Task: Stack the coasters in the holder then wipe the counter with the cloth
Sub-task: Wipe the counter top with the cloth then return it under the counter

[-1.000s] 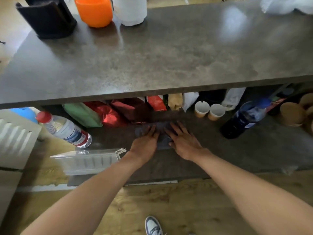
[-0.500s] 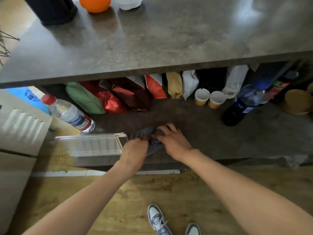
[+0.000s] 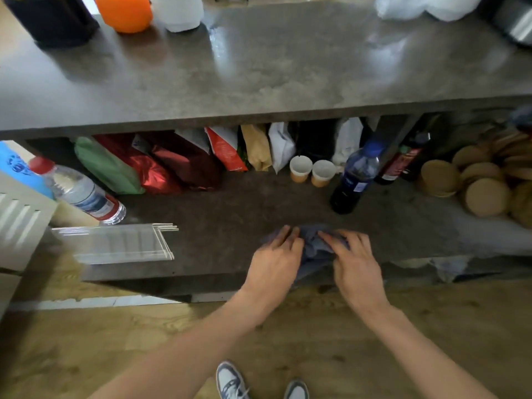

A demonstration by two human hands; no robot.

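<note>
Bunching between them, the cloth (image 3: pixel 313 247) is pinched by left hand (image 3: pixel 273 262) and right hand (image 3: pixel 355 264).

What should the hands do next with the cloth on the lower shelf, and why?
Probably close both hands on the cloth and lift it up to the counter. The left hand and right hand rest on the bunched grey-blue cloth at the shelf's front edge, while the counter to be wiped sits above, largely bare.

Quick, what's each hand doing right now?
Left hand: fingers bent, gripping the grey cloth.
Right hand: fingers bent, gripping the same cloth.
</note>
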